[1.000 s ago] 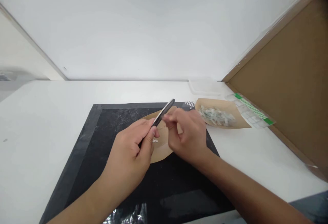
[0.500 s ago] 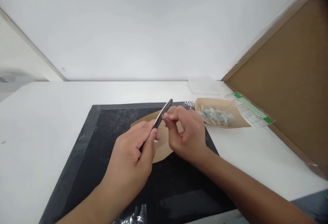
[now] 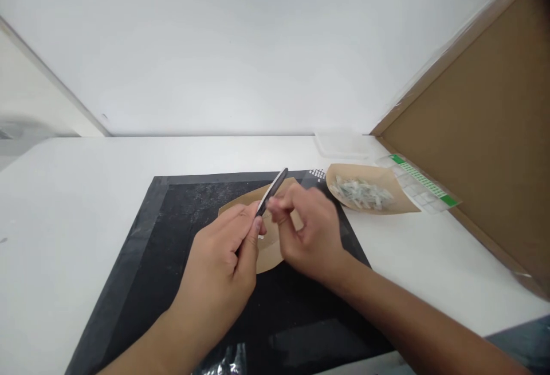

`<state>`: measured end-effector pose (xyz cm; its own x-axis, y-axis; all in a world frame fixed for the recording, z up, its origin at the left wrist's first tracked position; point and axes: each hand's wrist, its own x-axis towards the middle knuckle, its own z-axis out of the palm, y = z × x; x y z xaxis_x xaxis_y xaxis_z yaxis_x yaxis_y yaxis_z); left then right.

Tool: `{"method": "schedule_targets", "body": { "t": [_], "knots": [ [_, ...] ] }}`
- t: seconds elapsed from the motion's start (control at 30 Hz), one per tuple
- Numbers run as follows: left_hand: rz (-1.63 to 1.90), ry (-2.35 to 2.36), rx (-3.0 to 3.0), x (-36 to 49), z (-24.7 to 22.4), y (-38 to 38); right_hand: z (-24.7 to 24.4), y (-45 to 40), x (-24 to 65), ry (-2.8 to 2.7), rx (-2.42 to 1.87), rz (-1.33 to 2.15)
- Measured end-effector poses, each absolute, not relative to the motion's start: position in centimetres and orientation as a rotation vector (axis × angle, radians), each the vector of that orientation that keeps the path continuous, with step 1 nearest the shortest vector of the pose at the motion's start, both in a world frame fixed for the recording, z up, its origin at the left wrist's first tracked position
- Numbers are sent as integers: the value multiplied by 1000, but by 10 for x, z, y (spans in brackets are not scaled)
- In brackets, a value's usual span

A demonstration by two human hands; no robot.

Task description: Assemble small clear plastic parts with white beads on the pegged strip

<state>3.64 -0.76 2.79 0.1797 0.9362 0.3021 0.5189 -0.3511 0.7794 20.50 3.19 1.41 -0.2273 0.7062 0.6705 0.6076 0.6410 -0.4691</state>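
My left hand is closed around the lower part of a nail file, a slim black board with a pale edge. The file slants up and to the right, over a tan sheet of paper on a black mat. Close to the file's right side, my right hand pinches its thumb and index finger together. Motion blurs those fingertips, and what they hold is too small to make out. Part of the paper is hidden behind both hands. A few tiny pale bits lie on it near my left fingertips.
At the right, a second tan paper carries a heap of small clear, pale pieces. Beside it lies a clear compartment tray with a green strip. A translucent lid-like piece lies behind. A cardboard wall borders the right.
My right hand's pinched fingertips have moved slightly left and down along the file. The left hand and the file have barely moved.
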Motion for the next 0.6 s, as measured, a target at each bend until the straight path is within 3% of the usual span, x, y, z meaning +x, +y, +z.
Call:
{"method": "schedule_targets", "body": {
  "t": [0.6],
  "knots": [
    [1097,1397,1921,35,32,-10,11,33,206,-1926,-997,103]
  ]
}}
